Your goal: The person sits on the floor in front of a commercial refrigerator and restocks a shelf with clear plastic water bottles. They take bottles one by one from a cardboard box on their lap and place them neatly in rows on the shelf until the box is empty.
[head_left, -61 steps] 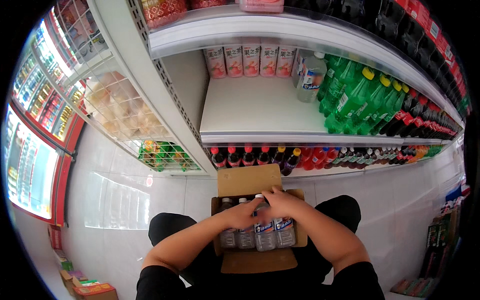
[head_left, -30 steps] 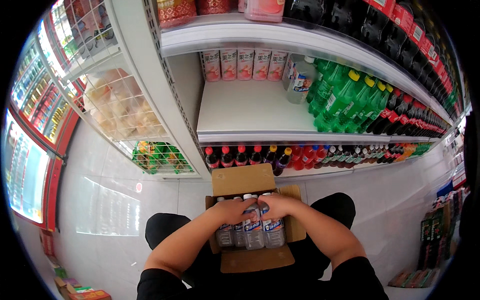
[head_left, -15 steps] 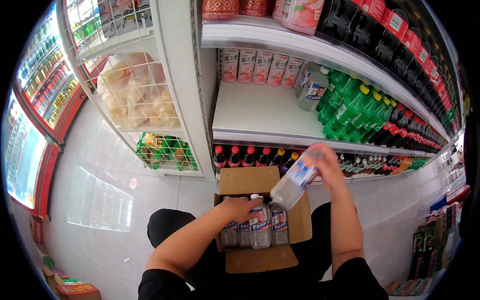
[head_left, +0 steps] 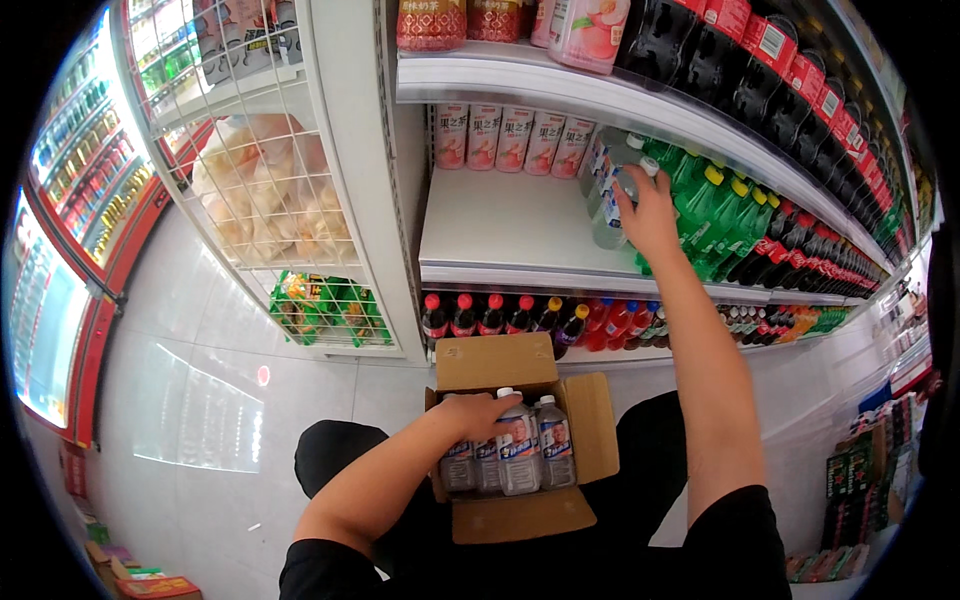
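Note:
Between my knees stands an open cardboard box (head_left: 522,522) holding several clear plastic bottles with blue and white labels. My left hand (head_left: 478,416) is in the box, fingers closed around the upper part of one clear bottle (head_left: 520,462); another bottle (head_left: 556,446) stands to its right. My right hand (head_left: 652,215) reaches up to the middle shelf (head_left: 520,232), gripping a clear bottle (head_left: 608,222) near its top. That bottle is upright in front of other clear bottles (head_left: 597,160), next to green bottles (head_left: 715,205). My right fingers partly cover it.
Pink drink cartons (head_left: 515,140) line the back of the middle shelf. Above, the upper shelf (head_left: 520,75) holds large dark bottles (head_left: 720,60). Small bottles (head_left: 490,315) fill the bottom shelf. A white wire rack (head_left: 265,190) stands left, with red-framed coolers (head_left: 110,290) beyond.
My right hand has carried its bottle from above the box up and away onto the middle shelf, turning it from tilted to upright. My left hand has stayed on its bottle.

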{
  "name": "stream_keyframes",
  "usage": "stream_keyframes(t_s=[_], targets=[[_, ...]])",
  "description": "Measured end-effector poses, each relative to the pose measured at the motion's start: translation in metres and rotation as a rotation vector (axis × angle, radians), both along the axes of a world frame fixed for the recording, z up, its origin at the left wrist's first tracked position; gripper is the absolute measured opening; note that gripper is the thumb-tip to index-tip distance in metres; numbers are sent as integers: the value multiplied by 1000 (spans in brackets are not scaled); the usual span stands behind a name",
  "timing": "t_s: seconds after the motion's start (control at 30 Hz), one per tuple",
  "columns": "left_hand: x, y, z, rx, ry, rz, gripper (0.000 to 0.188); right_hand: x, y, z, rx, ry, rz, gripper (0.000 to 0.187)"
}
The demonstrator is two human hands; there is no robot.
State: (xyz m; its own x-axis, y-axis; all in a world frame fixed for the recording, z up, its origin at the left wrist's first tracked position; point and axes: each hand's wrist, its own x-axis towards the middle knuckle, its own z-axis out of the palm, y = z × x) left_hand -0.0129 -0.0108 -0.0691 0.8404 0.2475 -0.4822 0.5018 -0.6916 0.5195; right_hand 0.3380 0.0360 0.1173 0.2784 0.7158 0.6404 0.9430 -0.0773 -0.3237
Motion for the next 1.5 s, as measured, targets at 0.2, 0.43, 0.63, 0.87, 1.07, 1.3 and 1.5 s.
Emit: stream_keyframes(t_s=[0.2, 0.43, 0.63, 0.87, 1.07, 1.3, 1.5], targets=[[-3, 2, -9, 10, -22, -8, 68, -13, 25, -45, 217, -267, -185, 65], [-4, -2, 3, 26, -1, -14, 68, -21, 22, -60, 193, -386, -303, 79], [0, 0, 0, 3, -4, -26, 66, -21, 8, -58, 91, -433, -306, 82], [-5, 0, -6, 82, -18, -18, 72, -99, -65, -92, 1, -209, 189, 68], [0, -3, 9, -5, 101, 119, 101, -179, -174, -173, -673, 423, 502, 77], [-11, 11, -7, 112, 263, -110, 86, -202, -171, -169, -1013, 238, 533, 86], [-6, 9, -13, 133, 252, -37, 63, -199, -141, -171, -1245, 290, 453, 67]])
